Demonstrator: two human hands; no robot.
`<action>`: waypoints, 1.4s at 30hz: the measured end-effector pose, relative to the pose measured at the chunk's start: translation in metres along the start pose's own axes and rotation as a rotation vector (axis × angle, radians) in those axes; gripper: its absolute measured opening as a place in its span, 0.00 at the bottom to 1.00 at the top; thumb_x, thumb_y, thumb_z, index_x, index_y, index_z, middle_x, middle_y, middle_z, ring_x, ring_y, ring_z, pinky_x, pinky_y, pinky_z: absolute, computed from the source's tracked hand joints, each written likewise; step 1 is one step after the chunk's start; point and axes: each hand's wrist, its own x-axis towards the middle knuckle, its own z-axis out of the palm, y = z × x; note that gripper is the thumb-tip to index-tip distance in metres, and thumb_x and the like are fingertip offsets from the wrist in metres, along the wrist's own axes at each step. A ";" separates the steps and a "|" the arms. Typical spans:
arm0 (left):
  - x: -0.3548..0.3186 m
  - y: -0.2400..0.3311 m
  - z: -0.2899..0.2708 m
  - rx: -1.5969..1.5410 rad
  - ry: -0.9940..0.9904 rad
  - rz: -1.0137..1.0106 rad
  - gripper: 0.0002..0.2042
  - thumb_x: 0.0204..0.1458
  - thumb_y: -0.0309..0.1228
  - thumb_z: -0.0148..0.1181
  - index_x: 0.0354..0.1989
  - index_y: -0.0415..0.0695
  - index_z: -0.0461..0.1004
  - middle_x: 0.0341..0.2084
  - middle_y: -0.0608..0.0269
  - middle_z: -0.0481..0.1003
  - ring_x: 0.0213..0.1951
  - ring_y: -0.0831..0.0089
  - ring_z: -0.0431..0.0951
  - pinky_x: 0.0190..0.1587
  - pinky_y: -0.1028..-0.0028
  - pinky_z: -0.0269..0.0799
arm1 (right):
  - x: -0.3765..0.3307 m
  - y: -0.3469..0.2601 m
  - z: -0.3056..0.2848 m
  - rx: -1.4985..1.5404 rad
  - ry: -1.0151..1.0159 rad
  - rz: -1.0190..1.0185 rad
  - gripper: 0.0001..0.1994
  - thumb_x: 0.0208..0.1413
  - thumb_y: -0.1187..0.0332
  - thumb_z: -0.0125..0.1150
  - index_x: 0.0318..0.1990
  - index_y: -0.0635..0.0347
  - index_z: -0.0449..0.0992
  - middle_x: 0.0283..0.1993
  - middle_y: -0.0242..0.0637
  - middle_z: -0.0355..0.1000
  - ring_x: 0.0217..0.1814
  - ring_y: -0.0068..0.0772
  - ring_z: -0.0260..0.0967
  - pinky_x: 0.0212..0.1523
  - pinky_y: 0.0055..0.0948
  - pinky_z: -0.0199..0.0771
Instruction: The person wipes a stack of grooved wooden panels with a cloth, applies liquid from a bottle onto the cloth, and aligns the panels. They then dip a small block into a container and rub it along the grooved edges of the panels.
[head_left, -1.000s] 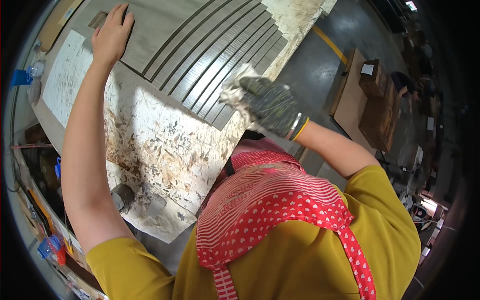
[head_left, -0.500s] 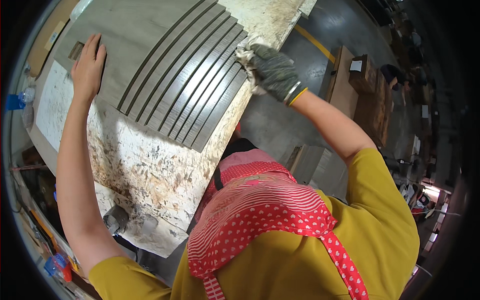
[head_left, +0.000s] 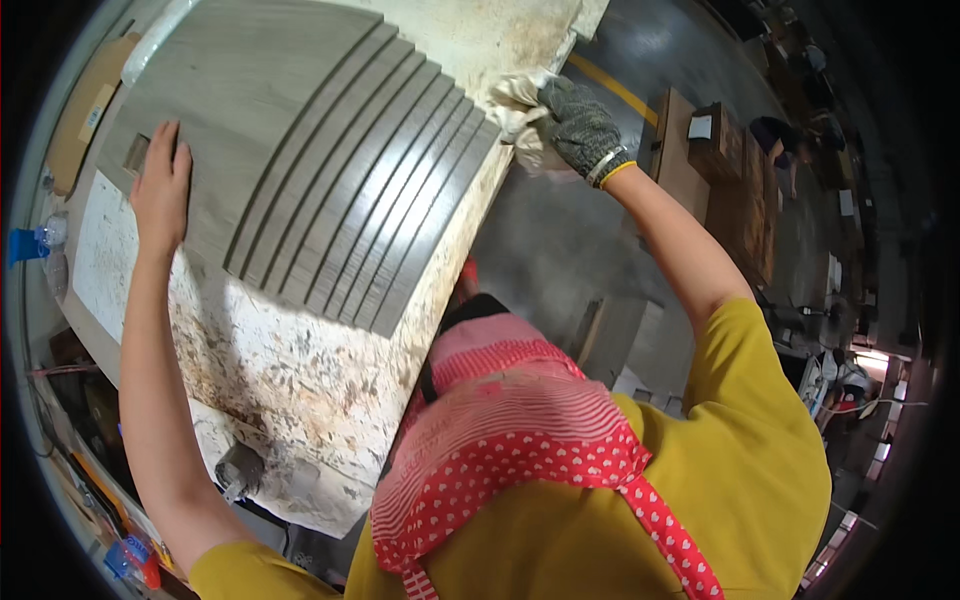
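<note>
A stack of flat grey wood-grain boards [head_left: 270,70] lies on the bench, fanned out so that several edges show as steps, the nearest ones shiny. My bare left hand [head_left: 160,200] rests with fingers stretched out on the left part of the top board, beside a small brown rectangular patch [head_left: 137,153]; I cannot tell whether that is a cutout or a block. On my right hand [head_left: 583,128] is a dark grey knit glove with a yellow cuff. Its fingers are closed round a crumpled whitish rag [head_left: 518,108], just off the far right corner of the stepped boards.
The paint-stained workbench [head_left: 290,375] carries a dark grey roll-like object [head_left: 240,468] at its near end. Along the left stand cardboard [head_left: 92,118] and a blue-capped plastic bottle [head_left: 48,235]. Brown boxes [head_left: 715,140] and another person [head_left: 778,140] are off to the right.
My right hand has carried the rag rightward, away from the board ends. The left hand stays flat on the top board. The whole view has shifted slightly.
</note>
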 end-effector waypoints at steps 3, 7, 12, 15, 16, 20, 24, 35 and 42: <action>0.003 0.010 0.001 -0.017 0.003 0.023 0.25 0.61 0.48 0.36 0.66 0.55 0.57 0.66 0.66 0.56 0.67 0.67 0.55 0.66 0.55 0.43 | -0.037 -0.038 0.061 0.682 0.145 -0.024 0.17 0.54 0.66 0.51 0.51 0.60 0.69 0.52 0.44 0.69 0.53 0.42 0.67 0.57 0.37 0.66; 0.000 0.004 0.004 -0.030 0.009 0.013 0.25 0.61 0.48 0.36 0.65 0.55 0.58 0.66 0.66 0.56 0.66 0.67 0.55 0.66 0.55 0.43 | -0.084 -0.148 0.039 1.687 -0.043 0.219 0.18 0.59 0.65 0.51 0.56 0.57 0.66 0.55 0.37 0.67 0.53 0.32 0.67 0.49 0.29 0.72; 0.002 0.002 0.006 0.004 0.004 0.005 0.26 0.61 0.49 0.35 0.65 0.55 0.58 0.66 0.66 0.56 0.66 0.67 0.56 0.66 0.55 0.44 | -0.104 -0.152 0.016 0.371 0.068 -0.329 0.20 0.57 0.65 0.57 0.57 0.55 0.66 0.59 0.38 0.65 0.54 0.29 0.67 0.48 0.27 0.75; 0.005 -0.004 0.011 -0.012 0.015 0.034 0.26 0.61 0.50 0.35 0.65 0.55 0.58 0.66 0.67 0.56 0.66 0.67 0.56 0.65 0.54 0.44 | -0.068 -0.105 0.027 0.888 -0.222 -0.021 0.25 0.49 0.64 0.60 0.57 0.52 0.68 0.56 0.41 0.67 0.53 0.37 0.69 0.50 0.34 0.73; 0.008 -0.004 0.010 -0.031 0.042 0.059 0.26 0.60 0.50 0.35 0.65 0.55 0.58 0.66 0.67 0.56 0.66 0.67 0.56 0.65 0.54 0.44 | -0.059 -0.100 0.012 0.239 -0.005 -0.169 0.26 0.49 0.64 0.59 0.58 0.51 0.68 0.51 0.38 0.70 0.51 0.38 0.70 0.48 0.36 0.72; 0.009 -0.004 0.011 -0.030 0.027 0.053 0.26 0.60 0.51 0.35 0.65 0.56 0.58 0.66 0.68 0.56 0.66 0.68 0.56 0.65 0.55 0.44 | -0.095 -0.175 0.004 1.015 -0.181 -0.039 0.21 0.54 0.62 0.53 0.57 0.49 0.69 0.38 0.36 0.75 0.35 0.31 0.75 0.34 0.34 0.76; 0.010 -0.006 0.012 -0.040 0.040 0.052 0.27 0.60 0.51 0.35 0.65 0.56 0.58 0.66 0.69 0.56 0.66 0.69 0.56 0.66 0.56 0.43 | -0.150 -0.244 0.009 0.876 -0.300 -0.217 0.18 0.56 0.65 0.54 0.55 0.55 0.69 0.33 0.32 0.75 0.24 0.30 0.73 0.27 0.30 0.75; 0.010 -0.006 0.014 -0.036 0.057 0.029 0.27 0.59 0.52 0.36 0.65 0.57 0.58 0.66 0.70 0.56 0.66 0.69 0.57 0.66 0.57 0.43 | -0.038 -0.093 0.023 0.483 0.167 -0.040 0.16 0.58 0.58 0.54 0.44 0.63 0.72 0.38 0.48 0.70 0.43 0.37 0.71 0.41 0.35 0.74; 0.008 -0.006 0.013 -0.054 0.068 0.049 0.27 0.59 0.52 0.36 0.65 0.56 0.59 0.66 0.69 0.57 0.66 0.68 0.57 0.66 0.56 0.43 | -0.100 -0.227 0.043 1.012 -0.001 -0.265 0.15 0.49 0.53 0.54 0.33 0.55 0.71 0.31 0.39 0.68 0.33 0.37 0.69 0.33 0.43 0.72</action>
